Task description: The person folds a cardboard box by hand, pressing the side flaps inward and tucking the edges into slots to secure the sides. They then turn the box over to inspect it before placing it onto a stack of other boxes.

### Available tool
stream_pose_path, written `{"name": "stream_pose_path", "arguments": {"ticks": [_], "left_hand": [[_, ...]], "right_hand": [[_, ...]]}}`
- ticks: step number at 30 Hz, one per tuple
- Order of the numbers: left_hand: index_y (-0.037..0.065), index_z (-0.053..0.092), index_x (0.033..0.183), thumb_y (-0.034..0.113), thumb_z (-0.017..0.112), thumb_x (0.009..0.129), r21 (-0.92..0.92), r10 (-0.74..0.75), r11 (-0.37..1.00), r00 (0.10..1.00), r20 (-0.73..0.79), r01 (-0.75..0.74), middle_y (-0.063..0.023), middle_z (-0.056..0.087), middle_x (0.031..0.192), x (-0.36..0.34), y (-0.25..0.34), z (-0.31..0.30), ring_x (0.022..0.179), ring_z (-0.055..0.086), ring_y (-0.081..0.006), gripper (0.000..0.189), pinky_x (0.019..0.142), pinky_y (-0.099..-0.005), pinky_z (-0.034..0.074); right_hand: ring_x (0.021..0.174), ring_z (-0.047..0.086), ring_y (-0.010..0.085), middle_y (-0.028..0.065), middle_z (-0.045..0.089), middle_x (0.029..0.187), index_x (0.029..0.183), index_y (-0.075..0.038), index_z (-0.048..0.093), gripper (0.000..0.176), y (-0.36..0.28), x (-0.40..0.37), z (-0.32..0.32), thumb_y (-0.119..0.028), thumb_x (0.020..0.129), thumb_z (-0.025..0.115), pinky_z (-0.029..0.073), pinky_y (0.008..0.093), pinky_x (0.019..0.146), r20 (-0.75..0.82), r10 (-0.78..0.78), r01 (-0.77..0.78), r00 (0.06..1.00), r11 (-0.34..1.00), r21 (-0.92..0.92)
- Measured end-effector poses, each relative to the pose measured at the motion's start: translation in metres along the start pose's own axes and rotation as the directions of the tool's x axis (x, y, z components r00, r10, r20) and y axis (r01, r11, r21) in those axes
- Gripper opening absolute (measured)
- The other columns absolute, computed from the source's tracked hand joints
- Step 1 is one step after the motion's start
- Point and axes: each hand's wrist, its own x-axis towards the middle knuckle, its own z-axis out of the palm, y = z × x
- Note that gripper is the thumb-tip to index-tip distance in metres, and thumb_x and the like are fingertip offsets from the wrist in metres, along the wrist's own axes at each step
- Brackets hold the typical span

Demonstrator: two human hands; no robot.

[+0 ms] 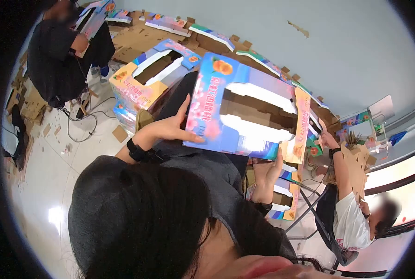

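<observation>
A printed cardboard fruit carton (pixel 256 79) in blue, pink and orange is tilted up in front of me, its long window opening edged with white flaps. My left hand (pixel 172 128) grips its left end, with the thumb across the printed face and the fingers along the edge. At the lower right corner, my right hand (pixel 268 169) holds the carton from below; part of that hand is hidden behind it.
A similar carton (pixel 140 88) stands to the left on another box. More cartons (pixel 284 200) sit below my right hand. Flattened cardboard (pixel 142 41) lines the wall. One co-worker (pixel 58 60) is at far left, another (pixel 351 214) at right. Cables (pixel 93 130) cross the floor.
</observation>
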Motion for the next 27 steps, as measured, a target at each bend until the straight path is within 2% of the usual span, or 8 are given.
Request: {"name": "stream_pose_path", "arguments": {"ticks": [3,7,10,14,19,22,25,27], "left_hand": [[-0.002,-0.019,0.146,0.020,0.085,0.070,-0.167,-0.047,0.985,0.999,-0.002,0.046,-0.0213,0.044,0.138,-0.003,0.009,-0.010,0.126,0.046,-0.0248,0.131,0.105,-0.0335,0.034],[0.000,-0.016,0.148,0.016,0.085,0.069,-0.313,-0.064,0.949,0.996,-0.066,0.040,-0.0197,0.051,0.129,-0.004,0.014,-0.031,0.121,0.049,-0.0262,0.129,0.103,-0.0377,0.037],[-0.001,-0.007,0.150,0.012,0.082,0.068,-0.375,-0.151,0.923,0.975,-0.162,0.081,-0.0198,0.052,0.128,-0.009,0.018,-0.046,0.120,0.050,-0.0259,0.122,0.103,-0.0369,0.036],[-0.002,0.000,0.151,0.015,0.080,0.069,-0.241,-0.079,0.970,0.970,-0.229,0.022,-0.0226,0.044,0.138,-0.011,0.004,-0.060,0.125,0.047,-0.0254,0.115,0.103,-0.0329,0.036],[-0.005,0.012,0.149,0.038,0.073,0.078,-0.377,-0.248,0.919,0.910,-0.333,0.112,-0.0206,0.039,0.144,-0.014,0.003,-0.072,0.126,0.046,-0.0225,0.103,0.104,-0.0307,0.035],[-0.004,0.022,0.148,0.038,0.074,0.079,-0.198,-0.286,0.953,0.896,-0.341,0.229,-0.0186,0.039,0.144,-0.010,0.008,-0.078,0.127,0.045,-0.0219,0.096,0.104,-0.0305,0.035],[-0.002,0.031,0.145,0.035,0.075,0.080,-0.170,-0.207,0.972,0.929,-0.306,0.161,-0.0186,0.041,0.143,-0.009,0.034,-0.069,0.129,0.043,-0.0254,0.086,0.105,-0.0333,0.034],[-0.001,0.036,0.143,0.032,0.075,0.080,0.226,0.122,0.974,0.791,-0.599,0.021,-0.0184,0.046,0.138,-0.004,0.032,-0.056,0.127,0.046,-0.0277,0.081,0.105,-0.0360,0.035]], "right_hand": [[0.109,0.051,0.0209,0.0034,0.055,0.119,0.125,-0.015,0.051,0.047,0.007,-0.003,0.010,-0.046,0.090,0.057,0.039,0.0422,0.095,-0.053,-0.043,0.043,0.998,0.999,0.009],[0.112,0.048,0.0222,0.0079,0.050,0.122,0.123,-0.009,0.052,0.064,0.011,0.004,-0.005,-0.058,0.083,0.060,0.037,0.0440,0.098,-0.258,0.016,0.044,0.966,0.973,0.225],[0.118,0.039,0.0288,0.0150,0.036,0.126,0.132,0.001,0.031,0.093,0.008,0.006,-0.022,-0.063,0.074,0.066,0.028,0.0480,0.106,-0.209,-0.091,0.113,0.974,0.989,0.098],[0.126,0.034,0.0304,0.0147,0.032,0.136,0.139,-0.002,0.028,0.103,0.008,-0.005,-0.017,-0.067,0.070,0.068,0.028,0.0457,0.106,-0.265,-0.133,0.139,0.955,0.990,0.005],[0.115,0.055,0.0227,0.0106,0.056,0.126,0.128,-0.006,0.049,0.049,-0.001,-0.006,-0.014,-0.043,0.099,0.038,0.045,0.0375,0.095,-0.138,-0.336,0.321,0.932,0.940,-0.118],[0.121,0.050,0.0195,0.0076,0.052,0.130,0.133,-0.005,0.044,0.050,-0.010,-0.006,-0.014,-0.042,0.100,0.040,0.040,0.0362,0.101,0.002,-0.352,0.340,0.936,0.904,-0.259],[0.116,0.054,0.0200,0.0106,0.054,0.127,0.129,-0.002,0.046,0.045,-0.021,-0.006,-0.007,-0.035,0.099,0.042,0.042,0.0345,0.099,-0.024,-0.393,0.361,0.919,0.865,-0.350],[0.116,0.053,0.0206,0.0130,0.052,0.128,0.129,0.001,0.044,0.042,-0.027,-0.008,-0.001,-0.028,0.098,0.046,0.042,0.0344,0.099,-0.007,-0.438,0.400,0.899,0.826,-0.398]]}}
